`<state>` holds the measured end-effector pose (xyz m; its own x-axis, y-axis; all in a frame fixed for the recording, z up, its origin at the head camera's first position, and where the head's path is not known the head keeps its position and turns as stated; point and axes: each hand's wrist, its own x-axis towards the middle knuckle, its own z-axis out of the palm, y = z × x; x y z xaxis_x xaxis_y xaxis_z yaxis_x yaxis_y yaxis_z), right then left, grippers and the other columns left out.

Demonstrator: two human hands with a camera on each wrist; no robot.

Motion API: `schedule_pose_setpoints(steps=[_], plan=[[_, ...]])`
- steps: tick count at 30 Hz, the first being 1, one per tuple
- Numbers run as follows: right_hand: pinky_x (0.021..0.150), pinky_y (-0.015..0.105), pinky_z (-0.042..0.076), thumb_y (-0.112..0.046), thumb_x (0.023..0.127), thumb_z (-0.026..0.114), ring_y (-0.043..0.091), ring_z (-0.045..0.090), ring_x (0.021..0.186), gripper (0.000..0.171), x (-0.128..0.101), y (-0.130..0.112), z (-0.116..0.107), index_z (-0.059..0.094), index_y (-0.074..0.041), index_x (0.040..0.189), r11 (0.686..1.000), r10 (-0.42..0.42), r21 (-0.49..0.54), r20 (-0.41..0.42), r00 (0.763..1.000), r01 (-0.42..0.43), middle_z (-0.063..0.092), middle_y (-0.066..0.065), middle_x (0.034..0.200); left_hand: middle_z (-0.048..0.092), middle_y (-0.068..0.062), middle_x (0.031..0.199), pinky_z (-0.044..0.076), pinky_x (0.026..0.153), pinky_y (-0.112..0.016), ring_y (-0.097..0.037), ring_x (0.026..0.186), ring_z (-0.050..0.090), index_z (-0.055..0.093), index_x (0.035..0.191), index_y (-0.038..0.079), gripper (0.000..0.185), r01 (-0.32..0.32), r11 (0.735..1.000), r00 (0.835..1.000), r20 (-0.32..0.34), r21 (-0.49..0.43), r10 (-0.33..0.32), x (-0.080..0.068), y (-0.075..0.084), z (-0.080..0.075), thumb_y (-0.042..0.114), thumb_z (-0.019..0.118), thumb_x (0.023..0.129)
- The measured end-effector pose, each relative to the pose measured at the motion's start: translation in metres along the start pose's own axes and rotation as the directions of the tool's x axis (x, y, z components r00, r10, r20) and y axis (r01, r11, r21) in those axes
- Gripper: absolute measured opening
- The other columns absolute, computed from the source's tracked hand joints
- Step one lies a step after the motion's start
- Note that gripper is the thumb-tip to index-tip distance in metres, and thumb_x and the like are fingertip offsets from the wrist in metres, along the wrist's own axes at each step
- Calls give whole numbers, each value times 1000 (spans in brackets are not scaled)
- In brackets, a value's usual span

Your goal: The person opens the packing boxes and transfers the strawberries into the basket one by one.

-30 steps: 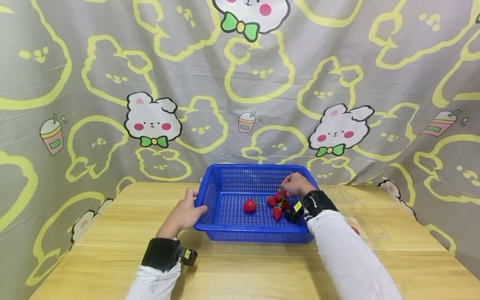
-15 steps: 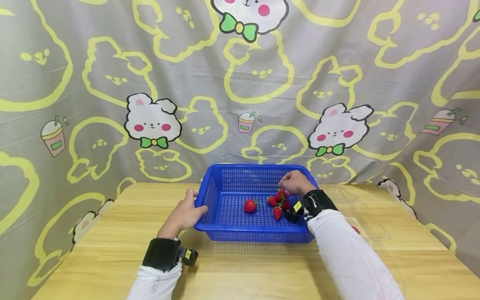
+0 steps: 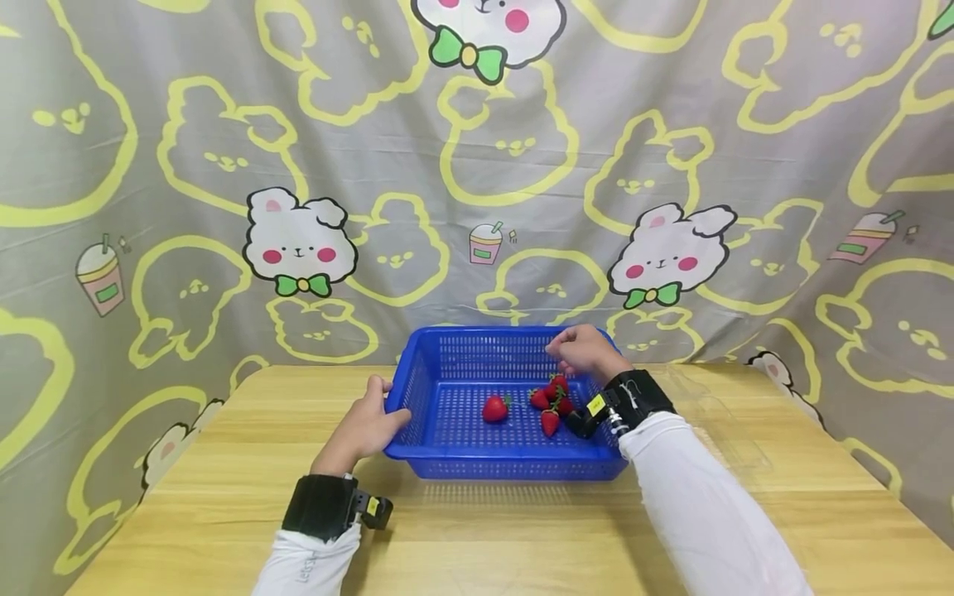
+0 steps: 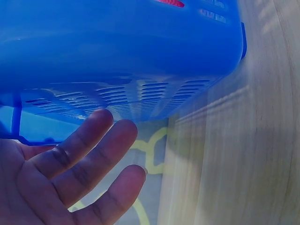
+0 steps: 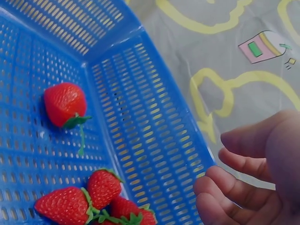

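A blue perforated basket (image 3: 447, 454) stands mid-table. Inside lie one lone strawberry (image 3: 495, 408) and a small cluster of strawberries (image 3: 551, 404). My left hand (image 3: 376, 414) rests against the basket's left wall (image 4: 117, 47); in the left wrist view its fingers (image 4: 101, 150) are straight beside that wall. My right hand (image 3: 570, 352) hovers just above the cluster, fingers loosely curled and empty. The right wrist view shows the same empty hand (image 5: 243, 183) over the basket's far corner (image 5: 140, 131), with the lone strawberry (image 5: 64, 104) and the cluster (image 5: 93, 199) below.
A clear plastic container (image 3: 719, 422) lies on the wooden table (image 3: 484, 530) to the right of the basket. A grey curtain with yellow rabbit outlines (image 3: 477, 165) hangs close behind and around the table.
My right hand has lifted up and slightly back from the strawberry cluster it was touching, and it is empty now. The left hand has stayed at the basket.
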<state>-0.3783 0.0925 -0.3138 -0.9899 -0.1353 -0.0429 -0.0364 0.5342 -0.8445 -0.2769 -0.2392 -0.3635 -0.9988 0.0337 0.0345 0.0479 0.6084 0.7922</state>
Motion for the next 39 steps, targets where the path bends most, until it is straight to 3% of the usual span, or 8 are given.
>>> schedule_pose_setpoints(steps=[6, 18, 23, 29, 39], plan=[[68, 31, 55, -14, 95, 60, 14, 59, 71, 24, -2, -3, -6, 61, 5, 109, 999, -9, 39, -25, 1000, 10, 60, 13, 96, 57, -31, 115, 54, 79, -53, -37, 92, 65, 32, 129, 0, 46, -5, 1000, 1000, -3, 20, 5, 2, 0, 1, 18, 54, 93], [76, 33, 56, -19, 96, 61, 33, 64, 93, 27, -21, -7, -16, 61, 4, 110, 996, -63, 63, -50, 997, 66, 61, 18, 110, 58, -31, 113, 54, 79, -52, -36, 91, 65, 32, 127, -1, 45, -13, 998, 1000, -5, 61, 13, 3, -1, 1, 18, 54, 93], [74, 31, 55, -18, 98, 58, 28, 63, 87, 29, -33, -7, -22, 60, 7, 111, 988, -125, 84, -61, 990, 129, 60, 21, 109, 58, -31, 110, 55, 77, -50, -35, 89, 65, 33, 125, -1, 44, -24, 998, 1000, 3, 63, 24, 3, 0, 2, 18, 55, 92], [74, 33, 56, -19, 98, 58, 31, 66, 87, 29, -48, -9, -32, 61, 8, 109, 969, -217, 93, -111, 970, 228, 63, 16, 100, 58, -32, 112, 55, 76, -50, -36, 89, 66, 33, 124, -2, 43, -30, 998, 1000, 6, 50, 29, 2, 1, -1, 17, 55, 93], [72, 27, 54, -19, 97, 59, 19, 66, 82, 32, -77, 2, -44, 57, 11, 110, 946, -269, 139, -165, 949, 292, 61, 19, 100, 55, -34, 116, 54, 79, -53, -38, 93, 64, 30, 128, -2, 45, -21, 998, 1000, 15, 56, 20, 3, 2, -2, 18, 54, 94]])
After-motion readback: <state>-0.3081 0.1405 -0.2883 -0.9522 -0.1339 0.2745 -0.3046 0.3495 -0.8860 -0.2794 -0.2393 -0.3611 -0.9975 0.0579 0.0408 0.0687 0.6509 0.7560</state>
